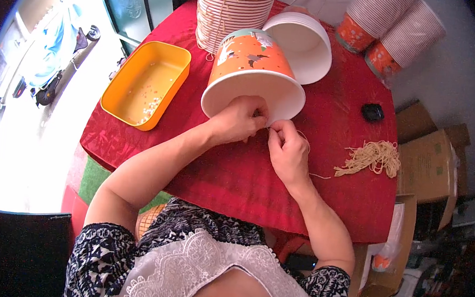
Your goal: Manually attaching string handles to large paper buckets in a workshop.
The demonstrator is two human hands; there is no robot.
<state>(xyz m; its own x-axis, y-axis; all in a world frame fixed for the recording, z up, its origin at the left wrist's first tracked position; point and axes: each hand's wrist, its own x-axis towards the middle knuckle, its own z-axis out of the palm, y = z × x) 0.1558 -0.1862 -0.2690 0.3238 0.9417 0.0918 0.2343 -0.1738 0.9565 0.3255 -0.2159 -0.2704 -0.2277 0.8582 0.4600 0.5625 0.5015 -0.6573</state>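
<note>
An orange paper bucket with printed figures lies tipped on its side, its white mouth facing me. At the lower rim my left hand is closed in a pinch, its fingertips partly inside the mouth; what they pinch is too small to make out. Close beside it, my right hand pinches a thin cream cord between thumb and forefinger, right at the rim. The cord loops behind the right hand and trails rightward over the cloth. A loose bundle of cream cords lies to the right.
A yellow tray with small white bits stands on the left of the red tablecloth. Behind the bucket are a tall stack of buckets with cords and a white-mouthed bucket. Wrapped stacks, a black object and cartons are at right.
</note>
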